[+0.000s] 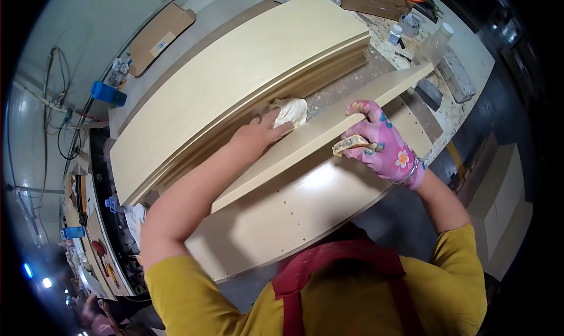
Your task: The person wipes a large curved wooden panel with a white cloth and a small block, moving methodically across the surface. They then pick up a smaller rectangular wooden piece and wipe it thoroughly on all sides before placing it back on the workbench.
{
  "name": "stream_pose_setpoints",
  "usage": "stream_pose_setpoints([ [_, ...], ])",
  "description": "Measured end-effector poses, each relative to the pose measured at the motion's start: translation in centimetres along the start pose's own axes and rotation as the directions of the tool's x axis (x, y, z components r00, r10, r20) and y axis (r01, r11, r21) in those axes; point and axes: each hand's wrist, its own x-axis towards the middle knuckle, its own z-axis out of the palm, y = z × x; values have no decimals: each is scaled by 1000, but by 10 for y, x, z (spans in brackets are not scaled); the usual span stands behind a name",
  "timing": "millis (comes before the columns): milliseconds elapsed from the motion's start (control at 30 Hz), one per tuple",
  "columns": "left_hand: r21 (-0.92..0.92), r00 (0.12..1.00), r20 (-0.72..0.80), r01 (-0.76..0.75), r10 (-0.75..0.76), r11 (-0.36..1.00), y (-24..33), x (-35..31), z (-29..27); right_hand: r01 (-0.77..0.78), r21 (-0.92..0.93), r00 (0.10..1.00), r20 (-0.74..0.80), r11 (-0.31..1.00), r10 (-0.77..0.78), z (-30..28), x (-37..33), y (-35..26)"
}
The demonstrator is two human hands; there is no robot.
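Note:
My bare left hand [262, 133] presses a crumpled white cloth [292, 112] against the inside of a long cream-coloured panel piece, its fingers partly smeared by motion. The cloth lies between the raised narrow cream board [294, 154] and the large curved cream panel [247, 57] behind it. In a pink flowered glove, my right hand [382, 145] rests at the narrow board's near edge. Its thumb and fingers grip a small worn tan block [351, 144] with a greyish face. Nearer my body, a glossy cream panel with small holes [282, 227] hangs below the board.
Past the right end stand a small white bottle [395, 34], a cloudy plastic bottle [436, 44] and a grey wrapped block [456, 74] on the stained worktable [479, 57]. Cardboard [161, 36] and a blue container [108, 93] lie far left. Boxes [499, 207] stand at right.

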Motion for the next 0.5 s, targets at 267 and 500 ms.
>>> stream_pose_setpoints([
  [267,-55,970,-231,69,-80,996,17,-5,-21,-58,15,997,-41,998,59,10,-25,3],
  [500,-468,413,-827,-130,-382,874,39,-100,-188,57,-91,993,-97,994,-66,7,5,30],
])
